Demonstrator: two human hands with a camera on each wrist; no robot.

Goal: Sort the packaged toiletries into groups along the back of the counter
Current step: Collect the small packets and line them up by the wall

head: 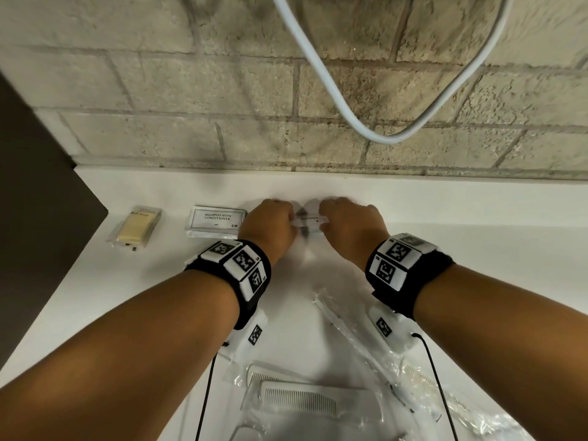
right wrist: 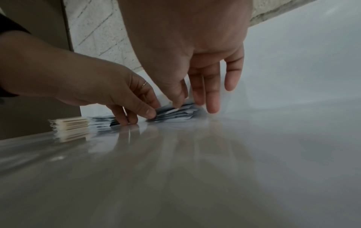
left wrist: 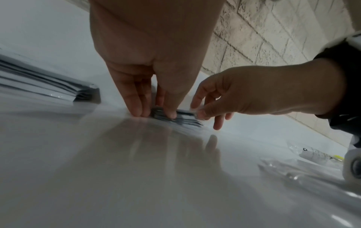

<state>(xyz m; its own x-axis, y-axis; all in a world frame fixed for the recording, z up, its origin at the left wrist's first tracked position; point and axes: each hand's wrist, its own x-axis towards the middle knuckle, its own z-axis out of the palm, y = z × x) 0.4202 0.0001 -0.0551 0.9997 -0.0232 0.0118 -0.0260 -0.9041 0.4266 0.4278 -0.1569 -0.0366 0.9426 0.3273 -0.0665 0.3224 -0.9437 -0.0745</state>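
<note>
Both hands work on one small stack of toothpaste sachets (head: pixel 310 221) near the back of the counter (head: pixel 445 198). Left hand (head: pixel 270 224) has thumb and fingers curled onto the stack's left end, fingertips (left wrist: pixel 136 110) down on the counter surface. Right hand (head: pixel 346 222) pinches the stack's right end between thumb and forefinger; its other fingers are spread loosely, one tip touching the counter just past the stack.

Judgement: the two-ended hold is for squaring the sachets into a neat pile. They are thin and slippery, so one hand alone would likely fan them out. The right wrist view shows the edges still splayed, not flush.

To the left of the left hand, just beside it, lies the shampoo-with-conditioner pile (head: pixel 216 221); further left, apart from it, the bath soap bars (head: pixel 135 226) in clear wrap. Both sit in a row with the toothpaste stack, so grouping appears to run left to right along the back.

Behind the wrists, toward the person, unsorted items remain: combs (head: pixel 299 399) in clear bags, and long thin packets (head: pixel 350 326) under the right forearm, possibly toothbrushes; the plastic glare makes that uncertain.

Task looks roughly half done: three groups set, combs and long packets not yet placed.
</note>
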